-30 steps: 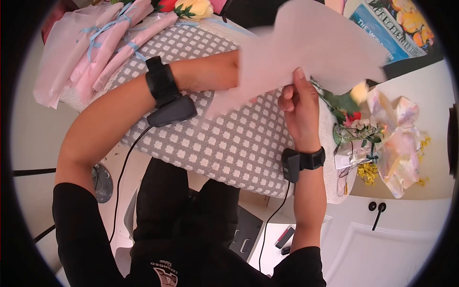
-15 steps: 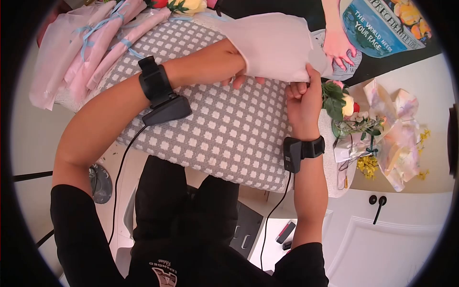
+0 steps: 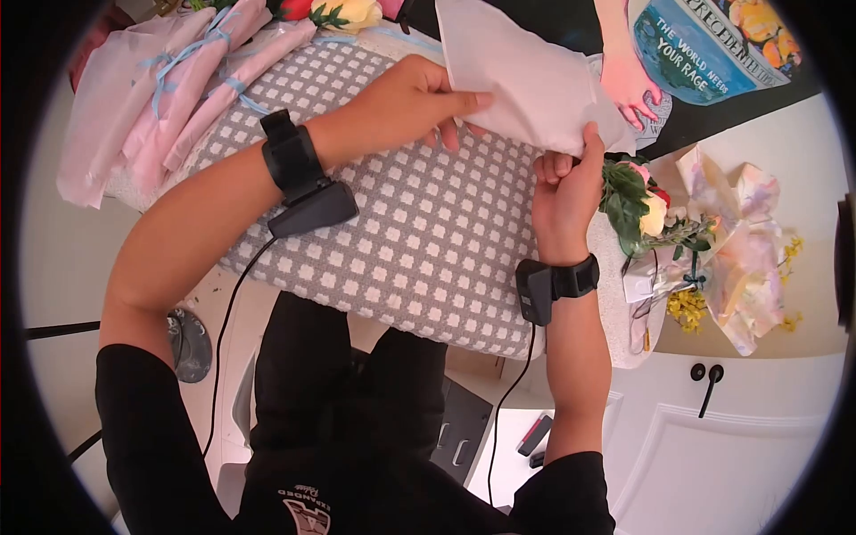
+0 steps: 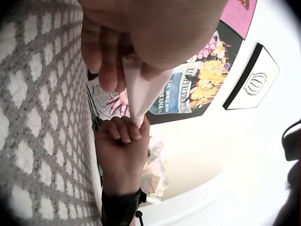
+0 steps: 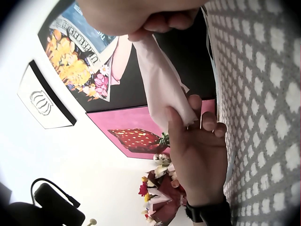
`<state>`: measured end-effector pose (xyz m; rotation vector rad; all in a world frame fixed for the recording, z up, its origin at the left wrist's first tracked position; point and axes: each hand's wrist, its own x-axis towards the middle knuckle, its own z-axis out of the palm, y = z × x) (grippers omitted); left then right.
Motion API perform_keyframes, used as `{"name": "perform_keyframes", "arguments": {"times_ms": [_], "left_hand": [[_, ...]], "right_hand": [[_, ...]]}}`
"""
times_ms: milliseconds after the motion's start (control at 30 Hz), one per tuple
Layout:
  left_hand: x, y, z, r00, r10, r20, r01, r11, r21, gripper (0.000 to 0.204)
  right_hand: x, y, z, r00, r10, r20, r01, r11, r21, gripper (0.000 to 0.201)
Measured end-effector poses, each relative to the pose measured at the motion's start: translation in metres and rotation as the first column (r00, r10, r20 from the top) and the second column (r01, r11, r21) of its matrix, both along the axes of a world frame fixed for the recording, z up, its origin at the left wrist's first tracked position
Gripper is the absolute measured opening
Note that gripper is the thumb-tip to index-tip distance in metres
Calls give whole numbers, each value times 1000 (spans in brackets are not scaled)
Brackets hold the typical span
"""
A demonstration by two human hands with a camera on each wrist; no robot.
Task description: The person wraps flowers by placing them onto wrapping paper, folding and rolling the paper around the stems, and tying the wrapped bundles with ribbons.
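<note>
A pale pink sheet of wrapping paper [image 3: 535, 85] is stretched between both hands above the checked cloth, bent into a curve. My left hand [image 3: 415, 102] pinches its near left edge, thumb on top and fingers underneath. At the lower right corner, my right hand [image 3: 568, 201] pinches the paper between its thumb and curled fingers. In the right wrist view, the paper [image 5: 157, 77] narrows toward the right hand's grip. Just right of that hand lie loose roses with green leaves [image 3: 627, 201], including a cream rose [image 3: 654, 216].
Pink-wrapped bundles [image 3: 192, 98] tied with blue ribbon lie at the left on the grey-and-white cloth [image 3: 383, 250]. Another person's hand [image 3: 627, 89] rests on printed paper at the back. Floral wrapping [image 3: 727, 241] stands at the right, near a small glass vase [image 3: 637, 241]. Posters hang behind.
The paper has swung down from a raised, spread position and is now folded over between the hands. My left hand has come out from behind it, thumb on top. The other person's hand has come into view.
</note>
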<state>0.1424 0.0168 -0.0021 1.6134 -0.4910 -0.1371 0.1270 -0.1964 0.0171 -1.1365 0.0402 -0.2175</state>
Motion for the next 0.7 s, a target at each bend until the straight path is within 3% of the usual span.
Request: {"name": "perform_keyframes", "arguments": {"times_ms": [200,433,533,633,667,700], "left_hand": [[-5,-1,4,996,-10,-94,-3,991,-136,41],[1,3,2,993,40,-108,-56,987,-151,44],[-1,2,-3,990,138,-15,-138,980,-145,33],[3,4,2,823,425,376,-376,905,-200,15],[3,4,5,820,423,385,-372,906,-201,15],[-5,4,12,744,429,513,-380,902,-205,16]], "right_hand": [[3,-7,-2,999,31,34,-30,999,-23,32],[4,-7,-4,997,10,80,-10,1000,3,32],[4,-10,-7,998,-13,54,15,999,-32,32],[4,-15,-1,997,-59,56,60,998,-25,32],[4,-14,1,995,-75,72,78,996,-42,32],[4,-13,2,992,-91,85,96,994,-58,31]]}}
